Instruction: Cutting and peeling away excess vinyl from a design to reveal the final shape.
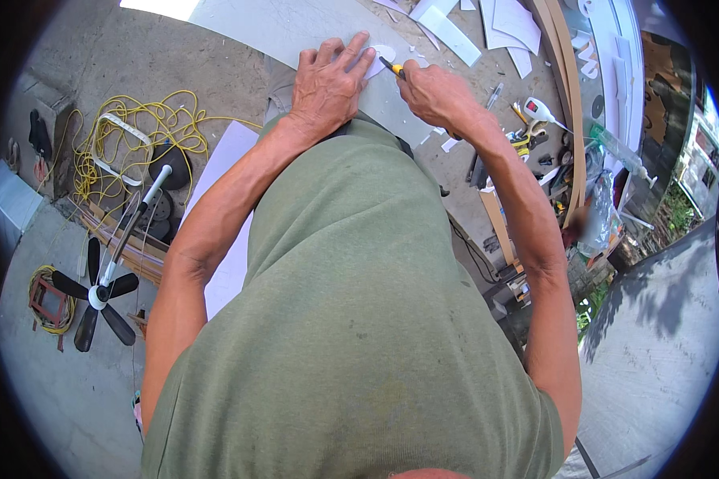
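My right hand (437, 99) is closed around a yellow and black utility knife (398, 70). Its dark tip points at a small white rounded sheet piece (383, 54), touching it or just above it. The fingertips of my left hand (332, 84) rest on or at the left side of that piece, with the fingers spread. Underneath lies a large grey-white sheet (281, 27). White offcuts (449, 33) and small scraps lie beyond and to the right of my hands.
At right are long curved brown strips (566, 108), a white glue bottle (539, 109), a large clear syringe (623, 152) and mixed tools. At left lie a tangled yellow cord (180, 120), a black-bladed fan (99, 296) and a large white sheet (230, 155).
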Action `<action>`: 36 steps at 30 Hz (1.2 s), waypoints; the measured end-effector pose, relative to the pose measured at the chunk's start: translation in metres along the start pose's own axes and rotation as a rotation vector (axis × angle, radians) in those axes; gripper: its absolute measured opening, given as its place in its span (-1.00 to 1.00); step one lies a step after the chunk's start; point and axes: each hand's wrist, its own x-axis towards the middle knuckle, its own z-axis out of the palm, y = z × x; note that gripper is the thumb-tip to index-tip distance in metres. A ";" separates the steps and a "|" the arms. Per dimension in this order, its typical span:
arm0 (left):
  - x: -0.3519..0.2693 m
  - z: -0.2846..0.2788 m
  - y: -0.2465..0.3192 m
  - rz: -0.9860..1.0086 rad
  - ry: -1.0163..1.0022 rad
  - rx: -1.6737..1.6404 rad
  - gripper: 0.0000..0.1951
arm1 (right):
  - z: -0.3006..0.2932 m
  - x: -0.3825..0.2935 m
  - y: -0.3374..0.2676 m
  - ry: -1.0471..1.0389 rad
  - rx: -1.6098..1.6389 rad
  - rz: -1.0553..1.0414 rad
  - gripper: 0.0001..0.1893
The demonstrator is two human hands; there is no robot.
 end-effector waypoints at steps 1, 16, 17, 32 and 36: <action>0.000 -0.001 0.000 -0.008 -0.002 -0.001 -0.50 | 0.005 -0.001 0.000 -0.007 -0.002 -0.005 -0.65; 0.001 -0.002 0.003 -0.014 -0.043 0.024 -0.47 | 0.010 -0.005 0.008 0.205 -0.217 -0.182 -0.83; 0.002 -0.003 0.003 -0.023 -0.052 0.023 -0.47 | 0.005 -0.002 0.007 0.241 -0.258 -0.246 -0.87; 0.003 -0.004 0.004 -0.027 -0.090 0.057 -0.49 | 0.006 -0.005 0.034 0.246 -0.286 -0.348 -0.87; 0.007 -0.013 0.004 -0.029 -0.080 0.010 -0.42 | 0.011 -0.005 0.040 0.253 -0.245 -0.301 -0.86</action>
